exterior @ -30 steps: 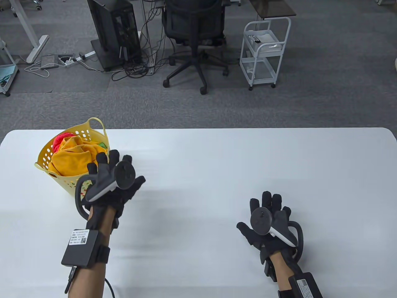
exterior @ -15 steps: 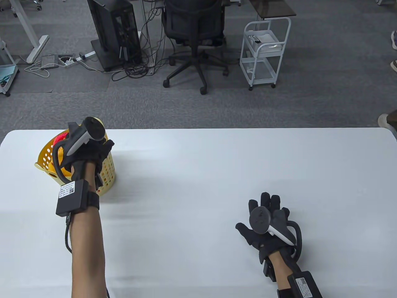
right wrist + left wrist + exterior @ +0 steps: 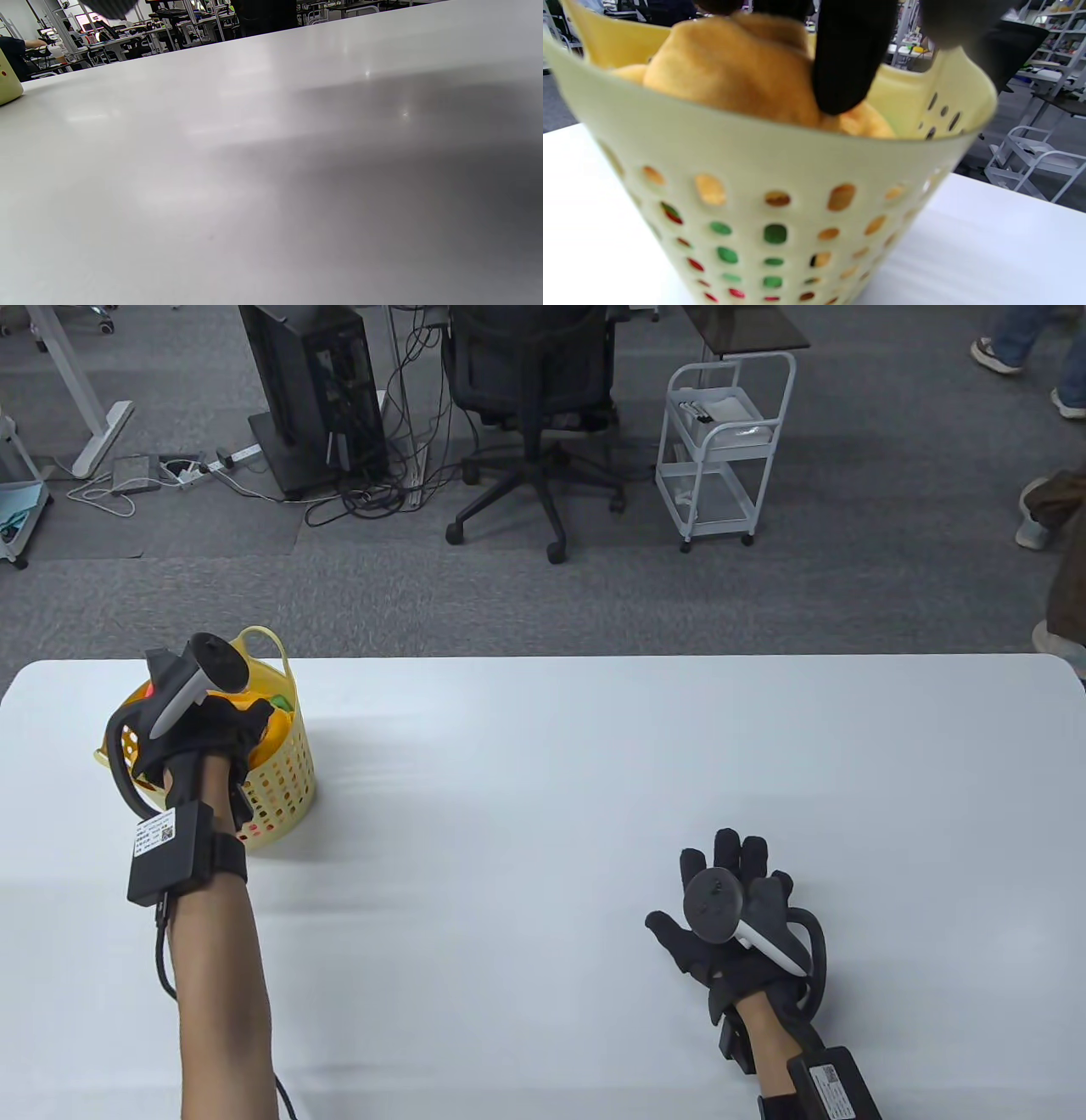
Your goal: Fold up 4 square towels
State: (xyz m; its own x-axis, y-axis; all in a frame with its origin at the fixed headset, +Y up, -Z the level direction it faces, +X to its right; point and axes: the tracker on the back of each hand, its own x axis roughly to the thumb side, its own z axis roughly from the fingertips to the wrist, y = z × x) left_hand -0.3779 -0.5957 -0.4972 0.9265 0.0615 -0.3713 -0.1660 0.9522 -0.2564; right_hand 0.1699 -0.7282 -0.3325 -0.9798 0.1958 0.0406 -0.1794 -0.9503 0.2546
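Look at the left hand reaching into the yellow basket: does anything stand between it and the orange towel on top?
Nothing visible does. In the left wrist view a gloved finger of the left hand already reaches past the rim of the yellow basket onto the orange towel, which lies uppermost, above the rim.

- My left hand point(image 3: 199, 729) covers most of the basket point(image 3: 284, 780) opening from above, so my fingertips are out of sight inside it.
- Wrist cam: my fingers point(image 3: 848, 63) are cut off at the top edge, on the orange towel point(image 3: 734, 67). Grip? Can't tell.
- Towels lower in the basket only show as red and green bits through the holes.
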